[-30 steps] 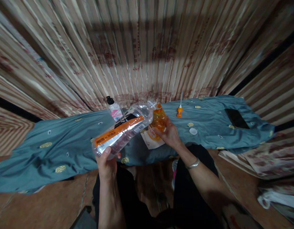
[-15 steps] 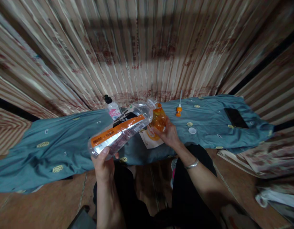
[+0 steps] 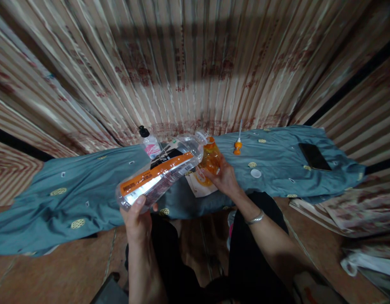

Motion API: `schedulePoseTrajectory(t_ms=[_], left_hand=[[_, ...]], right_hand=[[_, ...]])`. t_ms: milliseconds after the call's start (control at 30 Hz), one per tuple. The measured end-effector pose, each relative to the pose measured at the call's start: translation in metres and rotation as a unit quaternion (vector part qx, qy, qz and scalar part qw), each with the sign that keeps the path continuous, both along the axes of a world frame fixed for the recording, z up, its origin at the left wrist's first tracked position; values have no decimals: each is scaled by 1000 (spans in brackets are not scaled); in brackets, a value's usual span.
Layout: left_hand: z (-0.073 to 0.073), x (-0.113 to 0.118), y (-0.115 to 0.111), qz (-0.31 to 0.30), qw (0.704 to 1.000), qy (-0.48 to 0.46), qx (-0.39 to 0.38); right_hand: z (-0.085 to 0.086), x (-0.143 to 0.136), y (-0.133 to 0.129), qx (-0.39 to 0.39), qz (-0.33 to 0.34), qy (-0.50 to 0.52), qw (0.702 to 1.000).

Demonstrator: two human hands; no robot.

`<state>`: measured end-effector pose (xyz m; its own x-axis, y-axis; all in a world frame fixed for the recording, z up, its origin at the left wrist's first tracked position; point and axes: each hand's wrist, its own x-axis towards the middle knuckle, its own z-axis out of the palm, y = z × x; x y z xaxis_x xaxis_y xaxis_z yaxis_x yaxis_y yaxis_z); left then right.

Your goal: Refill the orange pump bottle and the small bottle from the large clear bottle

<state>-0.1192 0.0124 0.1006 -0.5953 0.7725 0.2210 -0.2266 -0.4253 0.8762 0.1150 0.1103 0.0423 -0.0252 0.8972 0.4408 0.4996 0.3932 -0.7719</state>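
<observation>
My left hand [image 3: 137,215] is closed around the base of a large clear plastic bottle [image 3: 159,175] with an orange, black and silver label. The bottle lies tilted, its uncapped mouth up at the right, against the neck of an orange translucent bottle [image 3: 211,158]. My right hand [image 3: 223,177] grips that orange bottle from the right side. Whether liquid passes between the two mouths I cannot tell. Behind and below them lies a white pouch [image 3: 197,190] with an orange print, partly covered. An orange pump head [image 3: 238,147] with a pale tube stands on the cloth to the right.
A clear bottle with a black cap and pink label [image 3: 151,145] stands at the back left. A white round cap [image 3: 255,173] and a black phone [image 3: 314,156] lie to the right on the teal cloth [image 3: 99,185]. A striped curtain [image 3: 195,63] hangs behind.
Almost nothing differs. Both hands keep the two bottles mouth to mouth at the same tilt; the view has shifted very slightly.
</observation>
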Motion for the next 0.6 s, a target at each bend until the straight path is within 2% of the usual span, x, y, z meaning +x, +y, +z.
schedulePoseTrajectory(t_ms=[600], left_hand=[[2, -2, -2, 1, 1000, 26, 13]], right_hand=[[-4, 1, 0, 9, 2, 8, 1000]])
